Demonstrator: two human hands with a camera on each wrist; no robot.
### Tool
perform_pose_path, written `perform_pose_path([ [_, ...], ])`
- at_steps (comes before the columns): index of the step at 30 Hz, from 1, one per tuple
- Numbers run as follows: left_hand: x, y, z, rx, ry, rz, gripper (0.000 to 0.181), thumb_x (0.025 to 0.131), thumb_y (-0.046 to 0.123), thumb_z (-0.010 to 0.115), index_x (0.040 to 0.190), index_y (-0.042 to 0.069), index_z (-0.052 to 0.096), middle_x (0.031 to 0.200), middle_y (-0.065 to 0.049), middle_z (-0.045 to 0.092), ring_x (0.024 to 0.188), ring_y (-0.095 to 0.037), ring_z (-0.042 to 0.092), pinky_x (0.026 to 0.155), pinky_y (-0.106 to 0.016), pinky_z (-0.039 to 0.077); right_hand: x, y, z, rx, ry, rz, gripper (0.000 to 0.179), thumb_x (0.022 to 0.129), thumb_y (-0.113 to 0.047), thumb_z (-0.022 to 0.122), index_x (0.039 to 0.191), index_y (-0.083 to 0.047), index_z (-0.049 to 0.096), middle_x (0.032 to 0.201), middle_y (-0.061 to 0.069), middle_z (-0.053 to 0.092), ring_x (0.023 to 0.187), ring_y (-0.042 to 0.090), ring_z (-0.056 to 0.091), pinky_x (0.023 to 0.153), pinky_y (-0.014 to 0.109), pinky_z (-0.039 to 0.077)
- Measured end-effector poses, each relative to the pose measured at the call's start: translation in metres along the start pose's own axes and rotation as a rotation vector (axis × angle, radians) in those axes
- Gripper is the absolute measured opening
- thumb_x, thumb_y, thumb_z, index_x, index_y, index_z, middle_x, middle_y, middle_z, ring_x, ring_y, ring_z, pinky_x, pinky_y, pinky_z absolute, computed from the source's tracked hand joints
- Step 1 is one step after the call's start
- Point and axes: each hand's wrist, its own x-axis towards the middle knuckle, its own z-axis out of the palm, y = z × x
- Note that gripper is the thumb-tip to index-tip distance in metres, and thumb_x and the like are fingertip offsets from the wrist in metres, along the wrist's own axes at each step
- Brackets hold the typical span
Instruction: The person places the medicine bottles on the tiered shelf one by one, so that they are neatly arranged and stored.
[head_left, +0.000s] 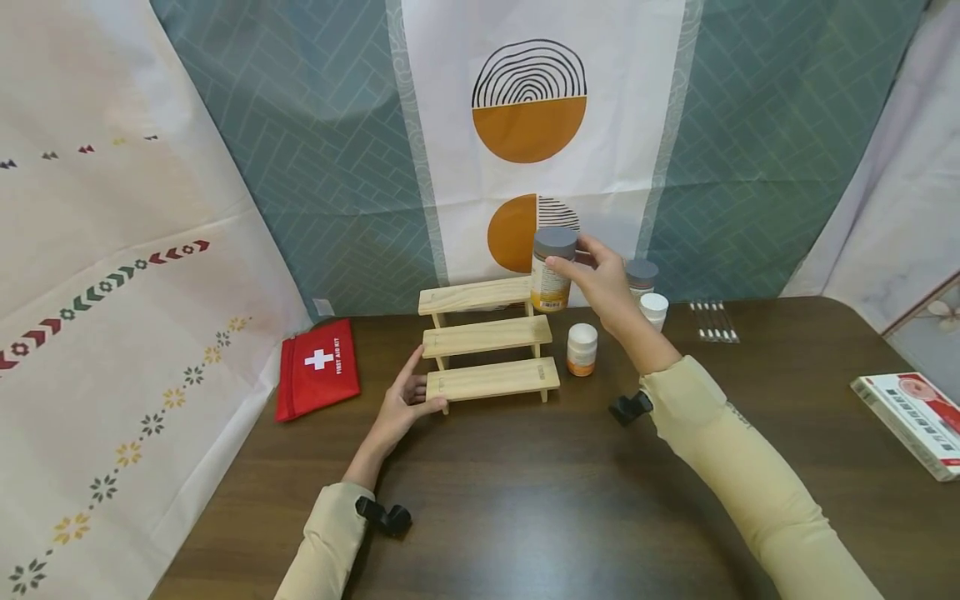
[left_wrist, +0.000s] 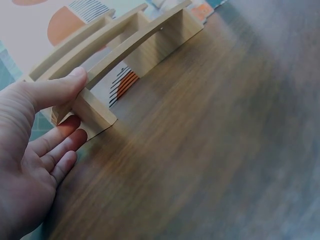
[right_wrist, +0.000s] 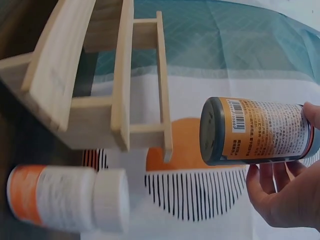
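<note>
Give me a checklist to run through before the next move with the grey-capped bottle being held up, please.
1. Bottle securely held: ok; the right hand grips the grey-capped bottle with thumb and fingers.
2. Bottle upright: ok; its grey cap is uppermost in the head view.
3. Rack steadied: ok; the left hand holds the left end of the three-step wooden rack.
4. Bottle set down: not ok; it is in the air.
5. Cap tight: cannot tell.
</note>
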Motion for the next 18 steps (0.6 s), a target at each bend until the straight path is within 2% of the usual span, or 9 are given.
perform_pose_path([
  [9, -0.002, 0.0, 0.002, 0.01, 0.011, -0.011, 0.096, 0.084, 0.002, 0.073, 0.158, 0.027, 0.017, 0.126, -0.029, 0.059, 0.097, -0.003, 0.062, 0.089, -0.019, 0.047, 0.018, -0.018, 0.031, -0.044, -0.042, -0.065, 0.06, 0.09, -0.024, 0.068, 0.145, -0.012, 0.046, 0.139, 0.014, 0.049, 0.124, 0.027, 0.046, 0.102, 0.044, 0.043],
  [13, -0.002, -0.002, 0.001, 0.004, 0.01, 0.022, 0.096, 0.083, 0.006, 0.075, 0.158, 0.027, 0.017, 0.125, -0.026, 0.061, 0.097, -0.002, 0.062, 0.088, -0.018, 0.047, 0.026, -0.026, 0.044, -0.051, -0.055, -0.093, 0.059, 0.089, -0.024, 0.07, 0.143, -0.012, 0.049, 0.137, 0.013, 0.052, 0.122, 0.027, 0.048, 0.1, 0.045, 0.045],
  [16, -0.001, -0.005, 0.001, -0.005, 0.012, 0.065, 0.096, 0.083, 0.011, 0.077, 0.157, 0.026, 0.019, 0.121, -0.02, 0.064, 0.096, -0.003, 0.063, 0.086, -0.017, 0.048, 0.033, -0.031, 0.052, -0.065, -0.061, -0.102, 0.058, 0.088, -0.025, 0.07, 0.142, -0.012, 0.05, 0.135, 0.014, 0.054, 0.121, 0.028, 0.05, 0.101, 0.046, 0.046],
  [18, -0.001, -0.006, 0.001, -0.006, 0.01, 0.069, 0.095, 0.083, 0.013, 0.078, 0.157, 0.027, 0.02, 0.119, -0.016, 0.066, 0.096, -0.003, 0.064, 0.085, -0.017, 0.047, 0.037, -0.034, 0.058, -0.066, -0.066, -0.098, 0.06, 0.088, -0.025, 0.07, 0.143, -0.011, 0.049, 0.136, 0.014, 0.055, 0.122, 0.028, 0.051, 0.102, 0.045, 0.045],
])
